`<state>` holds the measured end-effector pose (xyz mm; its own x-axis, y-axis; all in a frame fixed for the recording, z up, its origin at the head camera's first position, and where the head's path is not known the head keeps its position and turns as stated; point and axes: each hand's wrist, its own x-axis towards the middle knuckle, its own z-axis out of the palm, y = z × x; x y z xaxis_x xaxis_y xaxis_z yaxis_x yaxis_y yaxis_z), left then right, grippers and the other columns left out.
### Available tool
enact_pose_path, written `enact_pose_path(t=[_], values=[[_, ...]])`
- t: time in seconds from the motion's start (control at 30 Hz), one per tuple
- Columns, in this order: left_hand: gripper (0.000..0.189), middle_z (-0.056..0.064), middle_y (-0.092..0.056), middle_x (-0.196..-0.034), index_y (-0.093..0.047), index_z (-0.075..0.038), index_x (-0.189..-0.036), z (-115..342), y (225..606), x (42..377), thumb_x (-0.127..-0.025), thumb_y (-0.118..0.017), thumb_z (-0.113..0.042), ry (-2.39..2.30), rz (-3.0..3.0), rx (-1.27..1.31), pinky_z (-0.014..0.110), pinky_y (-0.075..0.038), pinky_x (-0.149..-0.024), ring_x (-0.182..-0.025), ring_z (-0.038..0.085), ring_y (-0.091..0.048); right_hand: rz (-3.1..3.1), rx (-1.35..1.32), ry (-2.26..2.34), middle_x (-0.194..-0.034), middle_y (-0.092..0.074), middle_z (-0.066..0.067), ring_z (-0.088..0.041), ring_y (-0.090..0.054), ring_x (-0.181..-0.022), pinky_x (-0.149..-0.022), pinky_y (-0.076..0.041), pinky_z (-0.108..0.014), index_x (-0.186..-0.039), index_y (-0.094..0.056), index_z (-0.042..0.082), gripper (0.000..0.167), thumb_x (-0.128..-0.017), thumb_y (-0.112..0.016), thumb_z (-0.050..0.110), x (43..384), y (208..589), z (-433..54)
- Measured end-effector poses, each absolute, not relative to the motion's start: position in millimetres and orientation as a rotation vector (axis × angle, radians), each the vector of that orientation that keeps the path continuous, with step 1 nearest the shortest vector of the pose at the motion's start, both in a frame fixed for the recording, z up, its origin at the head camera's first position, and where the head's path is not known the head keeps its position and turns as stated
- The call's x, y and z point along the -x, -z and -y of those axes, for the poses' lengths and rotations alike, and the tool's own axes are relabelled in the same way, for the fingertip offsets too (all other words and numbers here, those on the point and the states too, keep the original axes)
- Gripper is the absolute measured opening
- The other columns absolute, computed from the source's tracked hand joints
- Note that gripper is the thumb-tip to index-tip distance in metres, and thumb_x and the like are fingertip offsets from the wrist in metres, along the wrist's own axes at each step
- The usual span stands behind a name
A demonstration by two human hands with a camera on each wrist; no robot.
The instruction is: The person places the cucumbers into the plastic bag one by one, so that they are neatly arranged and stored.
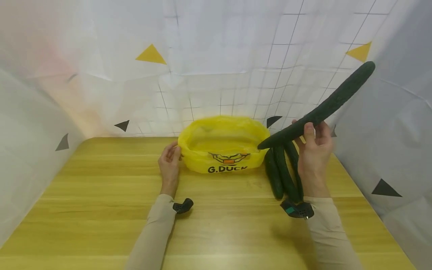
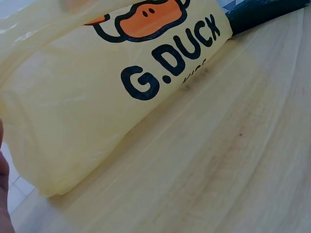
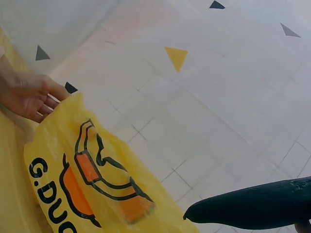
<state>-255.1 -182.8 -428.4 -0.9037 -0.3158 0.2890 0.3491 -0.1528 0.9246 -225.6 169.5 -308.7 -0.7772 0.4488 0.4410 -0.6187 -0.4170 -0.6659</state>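
Observation:
A long dark-green cucumber [image 1: 332,103] is in my right hand [image 1: 315,157], gripped between thumb and fingers near its lower half. It slants up to the right, and its lower tip overlaps the right rim of a yellow plastic bag [image 1: 194,160] in the head view. The bag stands with its mouth open upward and shows "G.DUCK" print on the front. My left hand [image 1: 169,163] holds the bag's left edge, thumb toward the front. In the right wrist view the cucumber's tip [image 3: 209,213] shows beside the bag [image 3: 116,160].
Several more cucumbers [image 1: 283,170] lie side by side on the wooden table [image 1: 101,202], right of the bag and partly behind my right hand. White sheeting [image 1: 216,45] with grid lines and coloured triangles rises behind the table and along both sides.

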Motion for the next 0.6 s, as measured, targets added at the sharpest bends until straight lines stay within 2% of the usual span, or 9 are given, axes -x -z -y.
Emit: enact_pose_path(t=[0.23,0.47,0.6], values=[[0.033,-0.006,-0.068,-0.091,-0.063,-0.007,-0.118,184.1,432.3,257.1,-0.091,-0.063,-0.024,2.161,1.689,-0.011,0.023,-0.051,-0.074,-0.076,0.01,-0.06,1.202,-0.223,-2.177,-0.111,-0.055,-0.013,-0.037,-0.062,-0.107,-0.087,-0.054,-0.038,-0.125,-0.054,0.0,0.041,-0.087,-0.064,0.007,231.8,315.4,-163.0],[0.033,-0.006,-0.068,-0.091,-0.063,-0.005,-0.119,183.9,428.5,253.9,-0.09,-0.064,-0.021,2.167,1.677,-0.043,0.022,-0.052,-0.077,-0.079,0.009,-0.061,1.28,-0.256,-2.183,-0.114,-0.055,-0.013,-0.03,-0.065,-0.105,-0.09,-0.052,-0.036,-0.126,-0.054,0.001,0.041,-0.087,-0.064,0.008,237.3,318.1,-150.7],[0.033,-0.007,-0.067,-0.089,-0.064,-0.004,-0.118,183.6,428.3,255.0,-0.089,-0.065,-0.02,2.179,1.655,-0.04,0.021,-0.052,-0.076,-0.077,0.01,-0.061,1.3,-0.268,-2.154,-0.112,-0.056,-0.014,-0.029,-0.067,-0.1,-0.089,-0.052,-0.033,-0.125,-0.055,0.0,0.04,-0.087,-0.064,0.004,240.7,321.3,-146.2]])
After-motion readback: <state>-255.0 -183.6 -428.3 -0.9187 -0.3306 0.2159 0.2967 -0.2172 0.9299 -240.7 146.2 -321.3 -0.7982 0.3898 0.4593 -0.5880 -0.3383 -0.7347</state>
